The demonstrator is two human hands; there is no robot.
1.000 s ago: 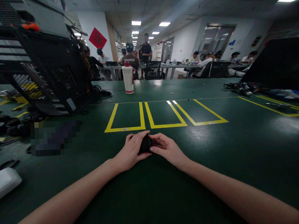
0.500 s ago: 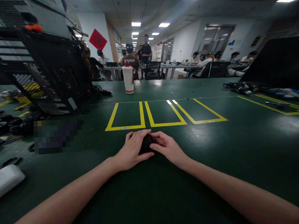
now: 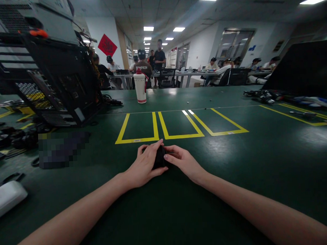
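Observation:
A small black object rests on the dark green table between my hands, just in front of the yellow tape outlines. My left hand is wrapped over its left side and top, with the thumb along the near side. At its right side, my right hand holds the edge between thumb and fingers. Much of the object is hidden under the left hand, so its exact shape cannot be made out.
A black computer case stands at the left, near dark cables. Beyond the outlines is a white cup with a red lid. A white case lies at the near left, a black screen at the far right. People sit behind.
The fingers of my left hand have shifted slightly on the black object, and the right fingertips have moved a little. Both hands remain in nearly the same place.

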